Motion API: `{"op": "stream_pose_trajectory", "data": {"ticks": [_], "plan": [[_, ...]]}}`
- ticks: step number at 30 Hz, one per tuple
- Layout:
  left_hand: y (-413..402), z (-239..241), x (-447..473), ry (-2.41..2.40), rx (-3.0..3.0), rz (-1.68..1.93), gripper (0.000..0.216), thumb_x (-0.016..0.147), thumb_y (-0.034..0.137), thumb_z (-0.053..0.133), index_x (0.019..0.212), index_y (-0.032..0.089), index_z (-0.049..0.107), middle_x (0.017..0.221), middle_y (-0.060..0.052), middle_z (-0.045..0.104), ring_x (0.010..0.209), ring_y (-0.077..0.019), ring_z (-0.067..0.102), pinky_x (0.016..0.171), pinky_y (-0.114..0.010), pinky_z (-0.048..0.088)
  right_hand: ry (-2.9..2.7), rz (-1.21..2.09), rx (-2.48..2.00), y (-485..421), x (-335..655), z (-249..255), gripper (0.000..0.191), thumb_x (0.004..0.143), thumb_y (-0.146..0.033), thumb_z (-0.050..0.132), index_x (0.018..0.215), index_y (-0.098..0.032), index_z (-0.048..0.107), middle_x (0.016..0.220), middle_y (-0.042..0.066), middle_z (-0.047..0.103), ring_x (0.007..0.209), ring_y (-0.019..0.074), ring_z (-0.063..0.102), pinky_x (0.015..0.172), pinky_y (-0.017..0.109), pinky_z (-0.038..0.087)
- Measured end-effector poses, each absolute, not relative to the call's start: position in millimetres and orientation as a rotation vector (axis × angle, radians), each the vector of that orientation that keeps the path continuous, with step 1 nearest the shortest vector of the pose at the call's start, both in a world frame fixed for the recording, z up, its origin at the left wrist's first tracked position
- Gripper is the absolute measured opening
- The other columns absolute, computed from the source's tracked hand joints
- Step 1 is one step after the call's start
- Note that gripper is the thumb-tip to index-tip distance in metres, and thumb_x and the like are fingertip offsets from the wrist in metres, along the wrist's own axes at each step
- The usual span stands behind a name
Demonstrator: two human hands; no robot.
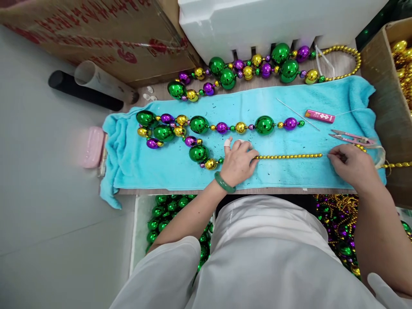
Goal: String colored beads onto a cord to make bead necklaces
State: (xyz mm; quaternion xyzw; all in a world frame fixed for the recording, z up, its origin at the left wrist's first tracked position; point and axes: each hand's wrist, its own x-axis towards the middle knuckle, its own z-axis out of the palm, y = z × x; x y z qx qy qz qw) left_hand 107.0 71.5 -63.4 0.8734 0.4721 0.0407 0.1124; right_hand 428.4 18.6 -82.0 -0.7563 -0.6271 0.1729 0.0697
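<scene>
Beaded garland [198, 124] of glossy green, purple and gold: lies doubled back on itself across the middle of the frame, on a turquoise towel [280, 176]; runs on, right of centre, into a straight row of small gold beads [289, 156]. Left hand [238, 161], at centre: rests over the strand, thumb and forefinger narrowed on it where the row begins; wears pale wraps on fingertips and a green bangle [225, 183] at the wrist. Right hand [349, 165], right of centre: pinches narrowly at a fine thread [325, 155] just beyond the last gold bead.

Towel: covers much of a wood-patterned tabletop [343, 63], bunches at its left and right ends, shows dark specks. On its right half: thin needle [298, 114], pink case [320, 116] with white diamonds, pink-handled snips [354, 138] just above the right hand. Along the top, on the wood: second garland [228, 79], looped, beside a white foam block [273, 23].

Upper left: cardboard box [138, 71] with red writing, near a black tube [66, 88] and a clear tube [103, 83]. Far left: pink dish [93, 147], against a plain grey surface [48, 206]. Right edge: open carton [383, 64] of gold beads. Below the table edge: heaped green balls [164, 214] left of centre, mixed beads [341, 227] at lower right.
</scene>
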Motion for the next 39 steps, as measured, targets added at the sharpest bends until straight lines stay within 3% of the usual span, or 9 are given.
{"op": "stream_pose_trajectory", "data": {"ticks": [9,15,25,33,39], "plan": [[71.5,-61.4,93.2,1.465,2.589,0.046,0.016,0.084,0.028,0.050,0.089,0.024,0.065,0.102,-0.005,0.059,0.104,-0.0262,0.047,0.107,-0.056,0.018,-1.869,0.503,-2.236,18.8,430.2,-86.6,0.010,0.076,-0.025,0.054,0.079,-0.020,0.062,0.080,0.006,0.065,0.074,0.0218,0.057,0.063,0.031,0.038],[71.3,-64.5,113.1,1.427,2.564,0.106,0.023,0.083,0.034,0.054,0.102,0.025,0.063,0.107,-0.006,0.058,0.107,-0.0264,0.046,0.109,-0.054,0.016,-1.875,0.513,-2.171,18.9,433.3,-91.1,0.009,0.077,-0.026,0.053,0.078,-0.021,0.061,0.079,0.007,0.063,0.074,0.0230,0.057,0.063,0.033,0.039],[75.2,-66.0,115.2,1.426,2.578,0.073,0.016,0.084,0.027,0.051,0.089,0.024,0.065,0.102,-0.005,0.060,0.104,-0.0255,0.048,0.107,-0.052,0.019,-1.864,0.507,-2.130,18.8,433.7,-92.9,0.010,0.076,-0.026,0.052,0.077,-0.020,0.061,0.075,0.006,0.060,0.068,0.0218,0.055,0.062,0.033,0.039],[69.8,-68.8,134.1,1.357,2.557,0.128,0.023,0.083,0.033,0.055,0.104,0.025,0.062,0.107,-0.006,0.059,0.109,-0.0263,0.046,0.105,-0.050,0.022,-1.880,0.484,-2.115,18.6,434.0,-93.8,0.009,0.077,-0.024,0.052,0.076,-0.020,0.061,0.074,0.006,0.060,0.070,0.0217,0.055,0.062,0.033,0.039],[69.9,-74.1,145.0,1.326,2.556,0.150,0.018,0.088,0.031,0.049,0.095,0.026,0.065,0.103,-0.004,0.060,0.104,-0.0245,0.048,0.103,-0.048,0.025,-1.871,0.478,-2.113,18.4,432.8,-93.9,0.009,0.077,-0.024,0.053,0.077,-0.020,0.061,0.075,0.006,0.060,0.071,0.0216,0.055,0.063,0.032,0.039]]}}
